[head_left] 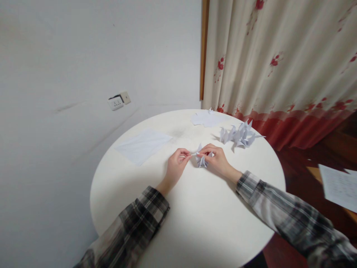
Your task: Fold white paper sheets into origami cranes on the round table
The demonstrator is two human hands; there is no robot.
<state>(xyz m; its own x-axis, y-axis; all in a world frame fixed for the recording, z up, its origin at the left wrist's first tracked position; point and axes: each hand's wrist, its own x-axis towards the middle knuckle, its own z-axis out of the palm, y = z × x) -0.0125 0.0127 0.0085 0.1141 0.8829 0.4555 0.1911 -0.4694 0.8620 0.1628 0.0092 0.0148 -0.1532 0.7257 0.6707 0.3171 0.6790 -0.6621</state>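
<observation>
A small white folded paper crane (pixel 202 161) is held between my hands, low over the middle of the round white table (pixel 178 230). My left hand (pixel 177 162) pinches a thin pointed end of it between thumb and fingers. From the right side, my right hand (pixel 216 158) grips its body, and the fingers hide part of the folds. Behind my right hand stands a cluster of several similar paper cranes (pixel 241 134). To the left of my left hand lies a flat sheet of white paper (pixel 143 145) with crease lines.
Near the far edge lie more white paper pieces (pixel 208 118) with a small folded bit on top. A wall with a socket (pixel 116 103) borders the left. Beyond the table hangs a flowered curtain (pixel 273 74). Written sheets (pixel 338 186) rest on a wooden surface at right.
</observation>
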